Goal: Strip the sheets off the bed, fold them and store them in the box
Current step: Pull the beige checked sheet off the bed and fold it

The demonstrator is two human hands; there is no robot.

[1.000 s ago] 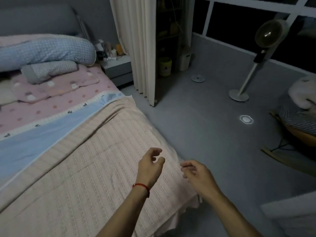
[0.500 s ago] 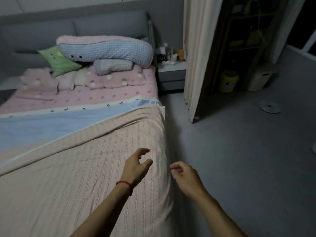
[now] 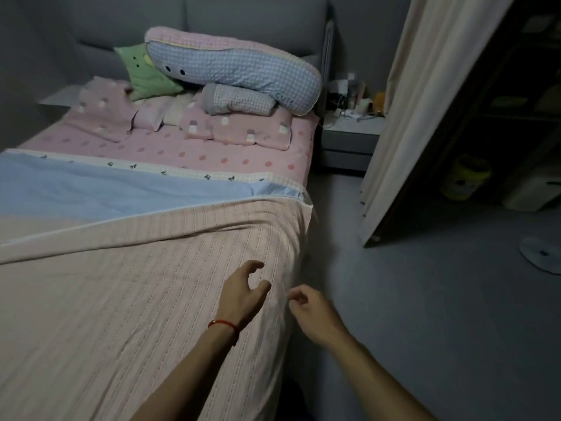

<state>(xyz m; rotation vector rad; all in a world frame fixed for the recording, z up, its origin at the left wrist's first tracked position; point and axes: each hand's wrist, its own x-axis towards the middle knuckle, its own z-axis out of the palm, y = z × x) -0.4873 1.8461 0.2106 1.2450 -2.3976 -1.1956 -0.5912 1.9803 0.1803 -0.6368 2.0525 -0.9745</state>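
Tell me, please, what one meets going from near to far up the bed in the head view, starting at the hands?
Left hand and right hand → beige striped blanket → blue sheet → pink dotted sheet → pink pillows → long blue checked cushion → grey headboard.

Left hand (image 3: 243,294): forearm extended forward, thin red cord bracelet (image 3: 224,325) round the wrist, fingers and thumb loosely curved apart, holding nothing. Right hand (image 3: 312,314): just beside the left, slightly nearer the body, forearm bare, fingers loosely curled, holding nothing.
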